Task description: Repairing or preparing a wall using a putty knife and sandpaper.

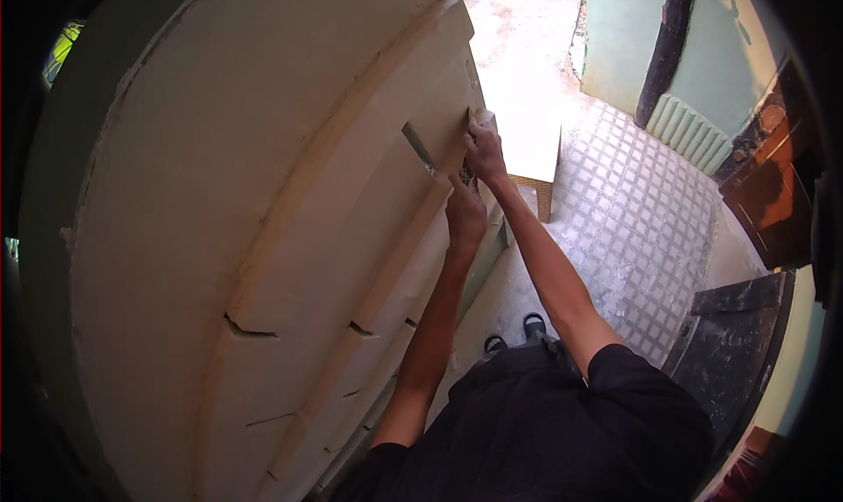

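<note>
A large cream panel (342, 212) with raised ledges and several dark slits fills the left side. Both my hands are at its right edge, close together, arms stretched up and forward. My right hand (485, 151) is the higher one, its fingers curled in a grip at the edge beside a small pale piece. Just below it, my left hand (465, 214) is closed, thumb upward, against the panel. A small dark, mesh-like patch (466, 173) shows between the two hands. What lies inside the fingers is hidden. One slit (417, 144) opens in the panel just left of my hands.
Beyond my hands stands a low table (531, 142) with a brightly lit top and woven-looking side. Patterned tiles (615, 212) cover the floor at right. A pale green wall (623, 41), a dark post (665, 54) and a dark board (729, 335) line the right side.
</note>
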Demonstrator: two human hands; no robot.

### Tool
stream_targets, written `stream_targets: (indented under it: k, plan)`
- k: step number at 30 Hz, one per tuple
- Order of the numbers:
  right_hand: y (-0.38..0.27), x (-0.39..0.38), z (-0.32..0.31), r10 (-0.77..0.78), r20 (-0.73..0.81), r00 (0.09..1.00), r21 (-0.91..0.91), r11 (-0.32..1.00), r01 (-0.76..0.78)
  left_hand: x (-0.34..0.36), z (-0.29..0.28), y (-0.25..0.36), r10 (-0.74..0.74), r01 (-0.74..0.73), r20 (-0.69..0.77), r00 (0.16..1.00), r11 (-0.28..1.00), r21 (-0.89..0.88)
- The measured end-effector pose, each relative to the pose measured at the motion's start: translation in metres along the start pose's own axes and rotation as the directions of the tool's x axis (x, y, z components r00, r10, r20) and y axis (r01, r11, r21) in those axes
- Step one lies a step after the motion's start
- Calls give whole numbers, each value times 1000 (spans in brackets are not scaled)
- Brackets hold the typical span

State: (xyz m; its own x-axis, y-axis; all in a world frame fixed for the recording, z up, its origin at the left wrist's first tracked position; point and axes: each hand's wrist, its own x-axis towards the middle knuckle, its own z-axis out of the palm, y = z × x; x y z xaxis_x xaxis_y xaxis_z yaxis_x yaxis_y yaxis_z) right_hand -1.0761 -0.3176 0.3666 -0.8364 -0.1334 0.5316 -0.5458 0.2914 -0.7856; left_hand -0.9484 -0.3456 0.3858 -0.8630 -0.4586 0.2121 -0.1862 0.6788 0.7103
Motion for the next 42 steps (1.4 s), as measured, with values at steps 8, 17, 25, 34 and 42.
stream_targets:
  k: [8, 17, 25, 34, 42]
  plan:
    - [-4, -9, 0, 20, 5, 1000, 27, 999, -20, -7, 0, 0, -63, 63, 42, 997, 998, -8]
    - [-10, -1, 3, 74, -3, 997, 71, 995, -74, 1, 4, -10, 115, -119, -60, 992, 990, -72]
    - [-30, -4, 16, 124, -182, 976, 93, 990, -108, 2, -40, -14, 210, -211, -50, 977, 977, -31]
    - [-55, -27, 13, 219, -87, 972, 70, 974, -213, -18, -69, -20, 192, -187, 1, 981, 955, 230]
    - [-40, -23, 15, 208, -51, 977, 25, 978, -207, -12, -74, -16, 133, -143, 61, 989, 967, 210]
